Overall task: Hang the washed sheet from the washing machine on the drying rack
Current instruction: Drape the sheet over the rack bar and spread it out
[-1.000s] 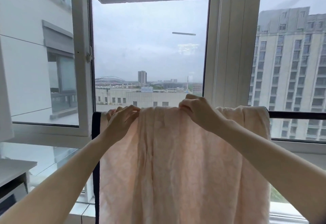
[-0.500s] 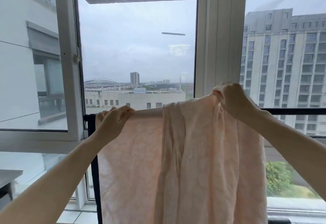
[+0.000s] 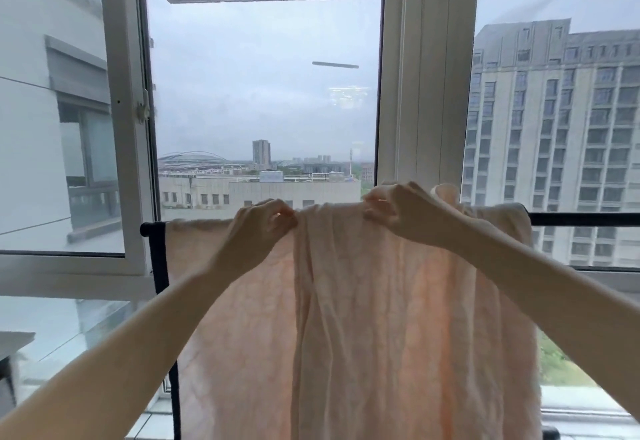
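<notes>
We are seeing the pale pink sheet (image 3: 398, 318) draped over the black top bar of the drying rack (image 3: 585, 219), hanging down in front of the window (image 3: 266, 100). It is covering most of the bar from near the left post to past the middle; the bar's right stretch is showing bare. The cloth is lying thin and flat on the left part and bunching into vertical folds in the middle and right.

The left hand (image 3: 258, 231) is pinching the sheet's top edge at the bar, fingers curled round the fabric, left of centre. The right hand (image 3: 405, 212) is gripping a gathered fold of the sheet at the bar, right of centre, fingers curled down over it, with a bit of cloth poking up just behind the knuckles. So both grips are clenched on the sheet. The two hands are sitting near each other, with a short taut span of the top edge between them. Both forearms are reaching in bare from the lower corners.

The rack's left post is standing dark just beside the sheet's left edge. Through the glass we are seeing tall buildings (image 3: 554, 145) and a grey sky. An open window sash (image 3: 121, 127) is angling in at left.
</notes>
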Demonstrator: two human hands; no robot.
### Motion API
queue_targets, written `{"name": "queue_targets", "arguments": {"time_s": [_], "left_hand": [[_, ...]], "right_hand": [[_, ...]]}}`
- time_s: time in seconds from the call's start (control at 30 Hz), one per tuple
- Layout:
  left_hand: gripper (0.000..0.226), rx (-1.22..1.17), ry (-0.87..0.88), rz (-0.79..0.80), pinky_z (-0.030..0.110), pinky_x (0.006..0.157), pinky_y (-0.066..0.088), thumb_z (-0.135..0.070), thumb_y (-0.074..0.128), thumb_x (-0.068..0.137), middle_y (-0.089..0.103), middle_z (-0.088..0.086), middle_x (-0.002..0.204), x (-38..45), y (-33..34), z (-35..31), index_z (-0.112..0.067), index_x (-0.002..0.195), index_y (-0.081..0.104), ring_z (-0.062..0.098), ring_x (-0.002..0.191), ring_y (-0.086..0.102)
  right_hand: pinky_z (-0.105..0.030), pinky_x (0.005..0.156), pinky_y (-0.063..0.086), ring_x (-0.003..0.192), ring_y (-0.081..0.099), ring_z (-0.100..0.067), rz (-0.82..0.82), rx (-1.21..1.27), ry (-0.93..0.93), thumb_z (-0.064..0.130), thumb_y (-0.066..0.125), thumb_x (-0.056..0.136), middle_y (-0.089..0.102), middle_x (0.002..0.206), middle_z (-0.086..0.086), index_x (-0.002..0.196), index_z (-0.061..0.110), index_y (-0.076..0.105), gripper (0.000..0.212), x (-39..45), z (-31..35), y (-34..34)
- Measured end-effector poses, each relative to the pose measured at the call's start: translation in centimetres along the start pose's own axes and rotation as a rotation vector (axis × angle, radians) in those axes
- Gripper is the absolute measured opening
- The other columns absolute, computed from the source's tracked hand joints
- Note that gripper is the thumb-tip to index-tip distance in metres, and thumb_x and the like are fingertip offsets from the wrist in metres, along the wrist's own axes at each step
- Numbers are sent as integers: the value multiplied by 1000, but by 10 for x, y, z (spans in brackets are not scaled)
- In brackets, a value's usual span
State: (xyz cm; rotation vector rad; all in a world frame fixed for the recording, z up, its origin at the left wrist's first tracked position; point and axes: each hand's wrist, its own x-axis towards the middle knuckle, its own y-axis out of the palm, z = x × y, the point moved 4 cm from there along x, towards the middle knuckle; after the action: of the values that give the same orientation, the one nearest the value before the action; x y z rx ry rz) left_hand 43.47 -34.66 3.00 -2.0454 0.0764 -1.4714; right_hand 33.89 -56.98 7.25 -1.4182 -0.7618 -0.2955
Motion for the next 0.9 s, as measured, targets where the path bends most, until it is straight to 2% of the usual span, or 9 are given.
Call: {"name": "queue_targets", "arguments": {"time_s": [0.07, 0.2, 0.3, 0.4, 0.47, 0.63, 0.73, 0.83, 0.9], "left_hand": [[7, -27, -44, -71, 27, 67, 48, -24, 70, 85, 65, -12, 75, -1, -4, 4, -17, 84, 71, 1, 72, 60], [7, 39, -52, -91, 26, 70, 51, -20, 69, 86, 66, -10, 74, -1, -12, 9, -14, 82, 70, 5, 72, 62], [7, 97, -16, -63, 25, 71, 51, -16, 69, 86, 69, -3, 77, 4, -11, 5, -10, 84, 70, 9, 72, 63], [5, 110, -54, -62, 7, 68, 39, -15, 69, 86, 68, -4, 77, 7, -15, 8, -10, 84, 70, 6, 72, 59], [5, 98, -110, -76, 4, 65, 34, -14, 68, 86, 65, -6, 75, 6, -18, 14, -12, 82, 69, 3, 69, 56], [3, 123, -98, -36, 22, 71, 42, -13, 67, 87, 68, -2, 79, 6, -20, 17, -11, 85, 69, 10, 75, 61], [5, 168, -178, -46, 34, 77, 51, -16, 66, 88, 69, -1, 80, -1, -33, 38, -13, 84, 67, 17, 78, 64], [6, 186, -263, -50, 41, 79, 54, -14, 63, 90, 67, -2, 83, -10, -41, 54, -18, 86, 63, 19, 81, 65], [9, 134, -258, -15, 40, 83, 54, -13, 60, 92, 69, -2, 97, -7, -35, 46, -20, 94, 65, 15, 88, 64]], "right_hand": [[-22, 77, 46, 86, 63, -12, -56, 28, -43, 26, 59, 93, 68, 95, 2, 100, 14, 69, 17, 2, 2, 9], [-24, 78, 52, 75, 63, -10, -162, 41, -37, 14, 62, 91, 69, 87, 0, 91, 10, 71, 9, 0, -8, 0], [-14, 70, 47, 71, 60, -10, -151, -11, -7, 16, 63, 91, 65, 79, 3, 86, 11, 69, 9, 1, -15, -7], [-24, 68, 49, 67, 59, -12, -153, -48, 19, 15, 65, 89, 65, 76, -2, 83, 7, 67, 11, -6, -28, -13], [-29, 71, 51, 68, 57, -11, -135, -46, 33, 14, 64, 89, 62, 76, 0, 82, 5, 66, 11, -14, -39, -15], [-34, 83, 45, 93, 50, -14, -74, -296, 23, 27, 60, 91, 62, 84, 5, 85, 15, 64, 14, -31, -55, -30], [-35, 88, 41, 97, 47, -18, 0, -580, 185, 27, 57, 92, 62, 88, 3, 83, 18, 61, 13, -48, -83, -51], [-37, 91, 38, 107, 47, -25, 169, -810, 427, 14, 49, 90, 62, 99, -1, 91, 17, 62, 13, -56, -95, -61], [-38, 90, 39, 104, 49, -24, 136, -813, 366, 16, 52, 92, 60, 93, -2, 89, 14, 60, 10, -47, -82, -53]]}}
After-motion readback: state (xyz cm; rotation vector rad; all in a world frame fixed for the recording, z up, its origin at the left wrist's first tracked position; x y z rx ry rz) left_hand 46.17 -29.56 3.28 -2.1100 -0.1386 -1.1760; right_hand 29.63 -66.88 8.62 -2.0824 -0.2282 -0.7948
